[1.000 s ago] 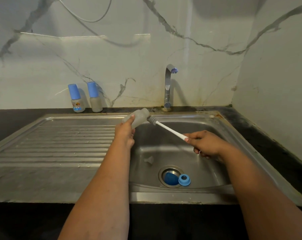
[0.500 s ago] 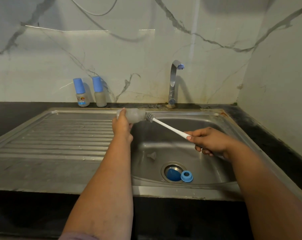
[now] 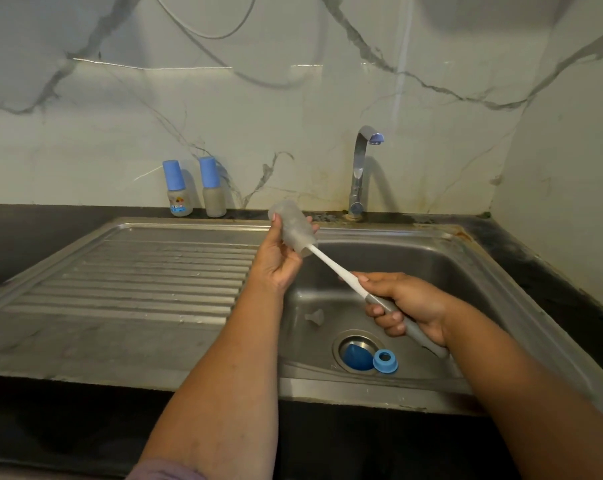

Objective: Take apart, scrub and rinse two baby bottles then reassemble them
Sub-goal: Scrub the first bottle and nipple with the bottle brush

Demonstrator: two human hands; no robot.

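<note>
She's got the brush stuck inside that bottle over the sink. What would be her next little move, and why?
Probably to twist or pump the bottle brush inside the bottle. The bristle head is inside the bottle, which the left hand grips over the sink, while the right hand holds the handle. The tap shows no water running, so rinsing likely comes later.

The bottle point(image 3: 293, 225) is frosted clear. The brush point(image 3: 362, 289) has a white shaft and grey handle. In the steel-grey sink point(image 3: 466, 265) lie a dark blue cap point(image 3: 357, 356), a lighter blue ring point(image 3: 385, 361) and a clear teat point(image 3: 315, 316). Two frosted bottles with blue caps point(image 3: 192, 187) stand against white, grey-veined marble point(image 3: 293, 98). The counter point(image 3: 33, 233) is black; the drainboard point(image 3: 147, 271) is ribbed.
</note>
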